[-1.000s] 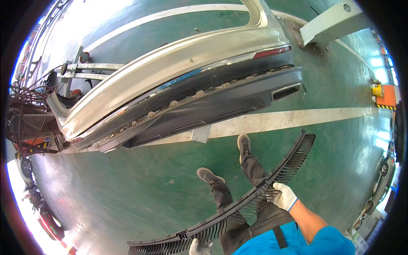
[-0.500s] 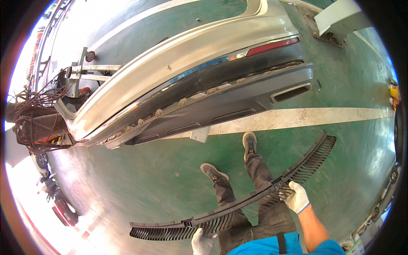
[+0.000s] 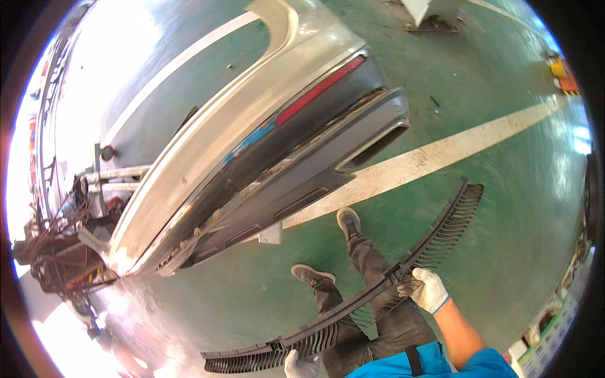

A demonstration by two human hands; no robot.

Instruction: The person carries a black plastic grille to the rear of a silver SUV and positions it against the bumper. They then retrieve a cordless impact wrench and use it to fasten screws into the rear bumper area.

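A long, curved black plastic grille (image 3: 343, 309) with a row of thin slats stretches across my legs, tilted up toward the right. My right hand (image 3: 428, 291), in a white knit glove, is closed on its slatted lower edge right of the middle. Nearer its left end, my gloved left hand (image 3: 301, 365) grips the same edge; the bottom of the picture cuts this hand off. Ahead and to the left is a beige car rear bumper (image 3: 208, 135) with a red reflector (image 3: 321, 91), blue film (image 3: 251, 140) and a dark grey lower trim (image 3: 302, 173).
A metal stand (image 3: 116, 179) with a tangle of cables (image 3: 53, 242) is at the bumper's left end. A white line (image 3: 435, 146) crosses the green floor. The base of a pale post (image 3: 432, 11) stands far right, and a yellow-orange object (image 3: 563, 74) lies at the right rim.
My view has turned to the right, so the bumper appears farther left and more steeply slanted. Both hands keep hold of the grille, and my feet stay in nearly the same stance.
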